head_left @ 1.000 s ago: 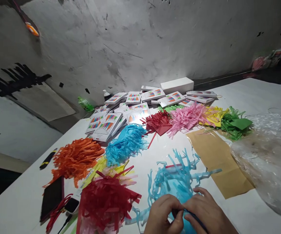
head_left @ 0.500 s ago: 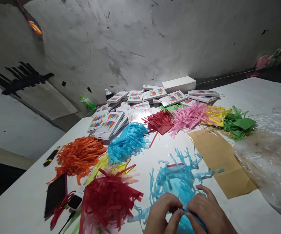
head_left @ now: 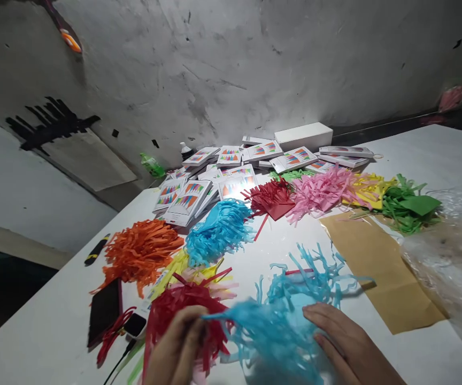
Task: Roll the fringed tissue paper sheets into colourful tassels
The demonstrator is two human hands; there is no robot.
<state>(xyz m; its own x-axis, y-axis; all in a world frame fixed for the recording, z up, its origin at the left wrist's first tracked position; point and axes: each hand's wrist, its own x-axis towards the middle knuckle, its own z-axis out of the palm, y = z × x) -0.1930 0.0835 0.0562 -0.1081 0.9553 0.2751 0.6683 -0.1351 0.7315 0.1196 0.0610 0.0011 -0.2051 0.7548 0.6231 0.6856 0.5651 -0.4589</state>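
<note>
My left hand is pinched on the twisted end of a blue tissue paper tassel. Its fringe, smeared by motion, spreads to the right above the white table. My right hand has its fingers stretched out beside the fringe, resting at the edge of more blue fringed tissue that lies on the table. Whether it touches the tassel I cannot tell. Behind my left hand lies a heap of dark red tissue fringe, partly covered by the hand.
Orange fringe, a blue bundle and red, pink, yellow and green bundles lie further back. Behind them are flat printed boxes. A phone and red cable are at left; brown paper and clear plastic at right.
My hands were together on the blue tissue; now they are apart. The left has moved left with the tassel's twisted end, and the fringe has swung out between them. The view has shifted slightly.
</note>
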